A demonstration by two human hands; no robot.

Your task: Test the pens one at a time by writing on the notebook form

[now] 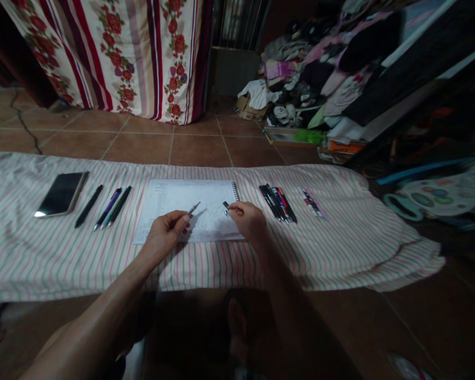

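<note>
Two pieces stand apart above the notebook (174, 196): the left hand (167, 231) pinches a slim pen part (193, 208), its long axis slanting away and toward the right hand (250, 220), whose fingertips grip a short dark piece (225, 205) (perhaps a cap; the light is dim). Right of that hand, pens (277, 203) lie on the counter (348, 237); well beyond it, white cloth (257, 94) covers a cardboard box (250, 110).

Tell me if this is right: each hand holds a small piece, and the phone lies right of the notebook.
Not quite: in the head view the phone lies left of the notebook. The left hand does hold a thin piece, the right hand a dark piece.
</note>
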